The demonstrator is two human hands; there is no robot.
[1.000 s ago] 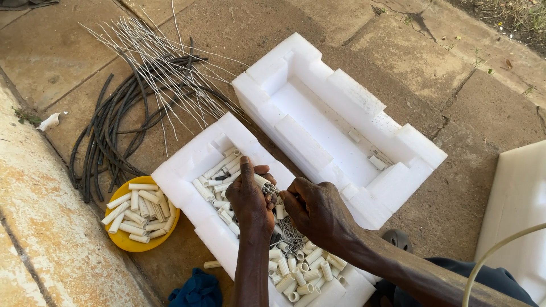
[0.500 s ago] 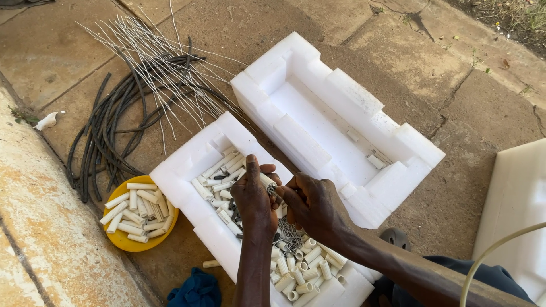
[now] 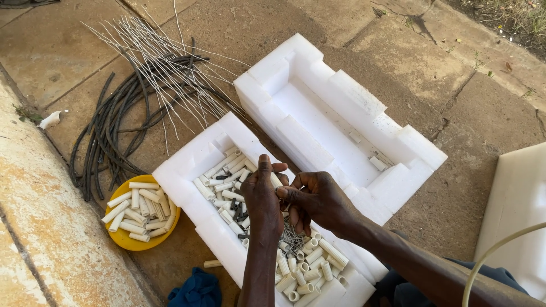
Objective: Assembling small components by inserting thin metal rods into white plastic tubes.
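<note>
Head view, looking down at a paved floor [image 3: 267, 34].

Left hand [image 3: 263, 196]: raised over the nearer white foam tray [image 3: 187, 170], fingers closed around a short cream tube piece [image 3: 275, 179] whose end shows just past the thumb. Right hand [image 3: 319, 200]: touching the left at the fingertips, thumb and forefinger pinched shut at the tube's end; what it pinches is too small to tell.

The held tube piece sits between both hands, above the middle of the nearer tray, not touching the tray's contents.

Nearer foam tray: long trough filled with loose cream tube pieces [image 3: 223, 185], lying in all directions; a few short dark bits [image 3: 236, 213] and a small cluster of thin grey wire ends [image 3: 291, 239] lie among them, under the hands.

Second foam tray [image 3: 318, 96]: just beyond the first, roughly parallel, with only a couple of small pieces inside.

Yellow bowl [image 3: 128, 240]: on the floor, left of the nearer tray, heaped with more cream tubes. One stray tube [image 3: 212, 264] lies on the floor near the tray's edge. Blue cloth [image 3: 196, 290] at the bottom edge.

Farther left: bundle of black cables [image 3: 108, 131] with a fan of thin pale wires [image 3: 153, 57] lying across it. White board [image 3: 515, 210] at the right edge.
</note>
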